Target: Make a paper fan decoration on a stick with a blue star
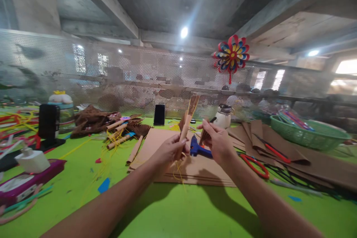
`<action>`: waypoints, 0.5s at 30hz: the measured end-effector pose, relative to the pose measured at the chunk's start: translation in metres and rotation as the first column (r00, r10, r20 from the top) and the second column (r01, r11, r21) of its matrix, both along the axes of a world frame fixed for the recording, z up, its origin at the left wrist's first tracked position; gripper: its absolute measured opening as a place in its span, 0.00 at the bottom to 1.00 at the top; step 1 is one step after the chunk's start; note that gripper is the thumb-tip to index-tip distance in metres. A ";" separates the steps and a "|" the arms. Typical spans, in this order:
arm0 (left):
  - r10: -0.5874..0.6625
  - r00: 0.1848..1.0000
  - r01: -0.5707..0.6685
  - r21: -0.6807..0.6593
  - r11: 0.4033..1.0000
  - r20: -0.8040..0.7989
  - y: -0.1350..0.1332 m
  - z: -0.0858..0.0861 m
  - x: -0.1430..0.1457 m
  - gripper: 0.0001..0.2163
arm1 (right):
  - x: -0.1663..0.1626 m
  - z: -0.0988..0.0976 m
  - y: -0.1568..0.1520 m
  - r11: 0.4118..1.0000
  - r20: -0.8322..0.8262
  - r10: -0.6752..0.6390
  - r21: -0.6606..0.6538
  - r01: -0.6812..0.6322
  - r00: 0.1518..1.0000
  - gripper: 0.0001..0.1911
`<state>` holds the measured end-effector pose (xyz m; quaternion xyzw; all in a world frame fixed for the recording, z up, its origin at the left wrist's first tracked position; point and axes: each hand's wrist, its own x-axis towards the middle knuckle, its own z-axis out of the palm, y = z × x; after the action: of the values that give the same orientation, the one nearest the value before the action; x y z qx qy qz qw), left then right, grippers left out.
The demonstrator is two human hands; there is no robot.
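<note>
My left hand (pixel 169 150) is closed round a rolled brown paper stick (pixel 185 131) that stands upright, with a flat strip at its top (pixel 193 105). My right hand (pixel 219 142) pinches a small pleated brown paper fan (pixel 204 134) just right of the stick. Both hands hover above a stack of brown cardboard sheets (pixel 173 173) on the green table (pixel 173 212). A blue glue gun (pixel 198 150) lies on the cardboard between my hands.
Red-handled scissors (pixel 254 165) lie right of my right hand. More brown sheets (pixel 306 163) and a green basket (pixel 308 134) are at the right. Paper rolls (pixel 122 137), a black phone (pixel 159 114), a white kettle (pixel 223 117) and a mesh screen with a pinwheel (pixel 231 55) stand behind.
</note>
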<state>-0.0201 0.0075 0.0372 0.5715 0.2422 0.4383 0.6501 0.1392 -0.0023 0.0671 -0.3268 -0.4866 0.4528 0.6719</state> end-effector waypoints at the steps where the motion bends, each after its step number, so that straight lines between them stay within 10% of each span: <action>1: 0.021 0.999 -0.020 0.021 1.000 -0.039 -0.001 0.000 0.001 0.14 | 0.002 -0.002 0.002 1.000 -0.048 0.009 0.003 -0.009 0.999 0.16; 15: 0.224 0.938 -0.137 0.311 0.941 -0.264 -0.002 -0.010 0.014 0.14 | -0.004 -0.015 0.001 0.991 -0.043 -0.107 0.081 0.110 0.993 0.16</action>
<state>-0.0064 0.0054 0.0277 0.6941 0.3222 0.4366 0.4730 0.1355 -0.0013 0.0517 -0.3156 -0.4738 0.4011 0.7177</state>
